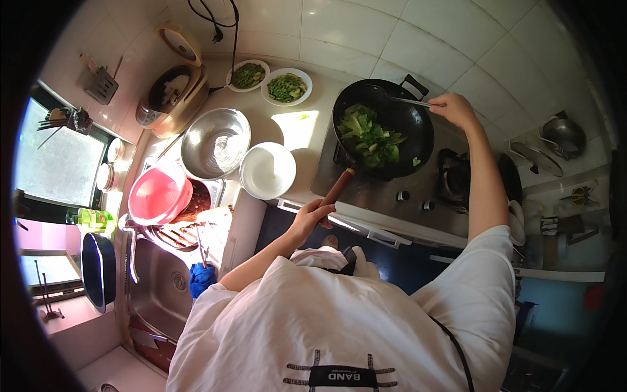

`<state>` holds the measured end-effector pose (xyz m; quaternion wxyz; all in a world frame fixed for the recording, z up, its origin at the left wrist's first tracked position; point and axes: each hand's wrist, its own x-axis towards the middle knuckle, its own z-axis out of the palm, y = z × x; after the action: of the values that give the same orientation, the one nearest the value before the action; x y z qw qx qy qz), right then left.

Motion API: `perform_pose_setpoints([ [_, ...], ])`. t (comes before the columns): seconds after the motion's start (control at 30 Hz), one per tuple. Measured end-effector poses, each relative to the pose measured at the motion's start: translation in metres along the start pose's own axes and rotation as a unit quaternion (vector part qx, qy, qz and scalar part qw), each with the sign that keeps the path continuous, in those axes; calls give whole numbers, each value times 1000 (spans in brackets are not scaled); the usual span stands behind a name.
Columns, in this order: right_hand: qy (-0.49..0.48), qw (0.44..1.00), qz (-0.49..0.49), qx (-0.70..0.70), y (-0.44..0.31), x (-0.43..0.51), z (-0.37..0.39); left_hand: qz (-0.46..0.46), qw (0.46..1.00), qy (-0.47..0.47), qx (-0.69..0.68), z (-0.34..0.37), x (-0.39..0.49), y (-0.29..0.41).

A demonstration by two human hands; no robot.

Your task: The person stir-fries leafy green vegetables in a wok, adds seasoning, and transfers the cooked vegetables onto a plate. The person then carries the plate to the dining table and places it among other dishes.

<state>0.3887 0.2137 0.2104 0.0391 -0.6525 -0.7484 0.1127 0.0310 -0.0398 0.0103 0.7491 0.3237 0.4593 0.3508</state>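
A black wok (419, 132) sits on the left burner of the stove, with leafy greens (370, 137) heaped in its left and lower part. One small piece lies apart near its right side. My left hand (313, 218) is closed around the wok's wooden handle (339, 187). Over the wok's upper right rim, my right hand (453, 111) grips the metal handle of a cooking utensil (411, 102). The utensil's head is dark against the wok, so its exact shape is hard to tell.
Left of the stove stand a white bowl (268, 171), a steel basin (215, 142) and two plates of green food (286, 87). Farther left are an opened rice cooker (171, 105), a pink basin (159, 196) and the sink (159, 289). A second burner (453, 179) is at right.
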Motion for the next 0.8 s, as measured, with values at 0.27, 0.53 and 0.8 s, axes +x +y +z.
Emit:
perform_pose_setpoints([
  [0.27,-25,966,-185,-181,-82,-83,-46,2,1000,3,-22,1,3,-4],
  [0.53,-19,944,-147,-295,-100,-168,-1,-10,1000,1,-20,1,4,-1],
  [0.8,59,998,35,0,-7,-162,-12,-9,1000,-9,-4,-1,3,0],
])
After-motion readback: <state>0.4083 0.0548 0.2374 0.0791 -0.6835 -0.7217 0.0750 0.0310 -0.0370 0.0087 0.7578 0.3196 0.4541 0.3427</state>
